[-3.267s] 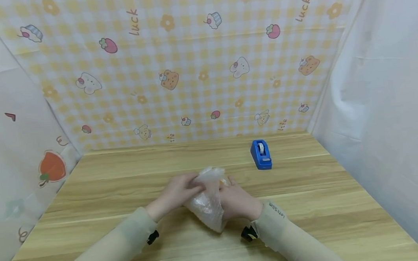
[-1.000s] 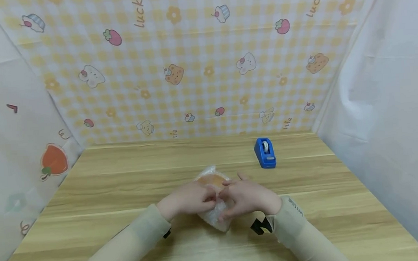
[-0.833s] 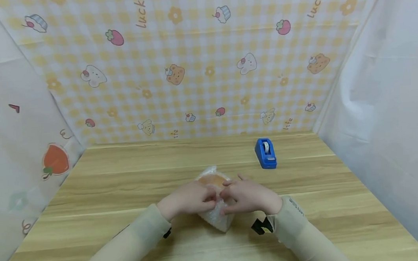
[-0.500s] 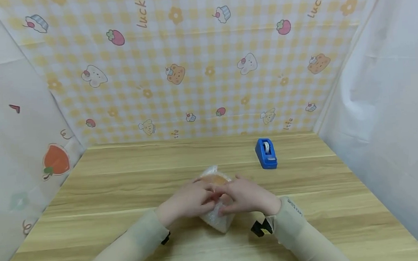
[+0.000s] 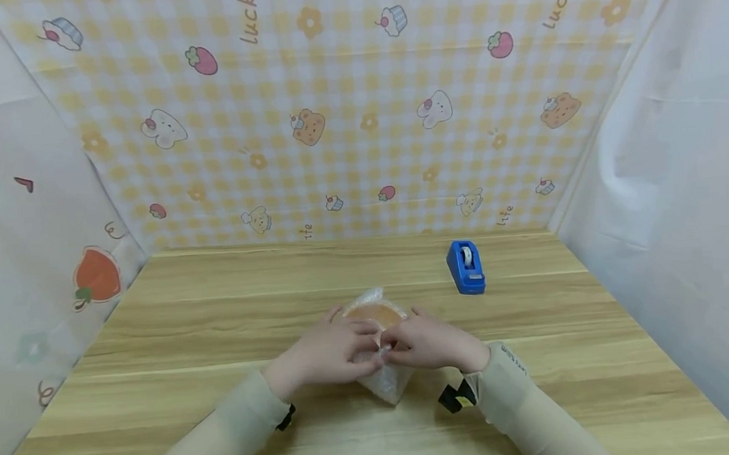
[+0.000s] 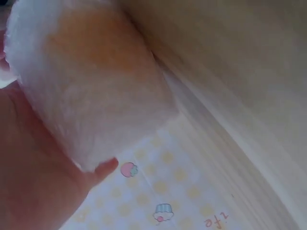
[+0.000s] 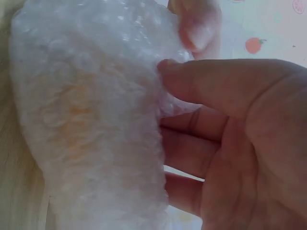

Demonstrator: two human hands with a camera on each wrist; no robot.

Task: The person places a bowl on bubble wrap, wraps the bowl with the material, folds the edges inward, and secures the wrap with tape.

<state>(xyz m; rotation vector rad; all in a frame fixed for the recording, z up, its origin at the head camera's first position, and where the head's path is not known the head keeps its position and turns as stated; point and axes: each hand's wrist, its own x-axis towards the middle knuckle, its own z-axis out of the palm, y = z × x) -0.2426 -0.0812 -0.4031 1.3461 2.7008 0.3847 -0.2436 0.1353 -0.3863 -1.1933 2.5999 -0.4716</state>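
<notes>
Head view: wrapped bundle point(image 5: 378, 314) between left hand point(image 5: 326, 351) and right hand point(image 5: 434, 343), in both grips.

The wrap point(image 7: 110, 96), low centre of the head view, looks like clear bubble plastic, bumpy and crinkled, with glossy glints; the orange item point(image 5: 376, 313) under it is too veiled to tell its material. At right centre, the dispenser point(image 5: 468, 273) looks like smooth, hard blue plastic. The table point(image 5: 250, 295) shows wood grain with a smooth, faintly shiny finish. The checked backdrop point(image 5: 357, 83) across the top looks like matt printed cloth, lightly creased. The sleeve point(image 5: 541, 417) at lower right appears matt fabric.
</notes>
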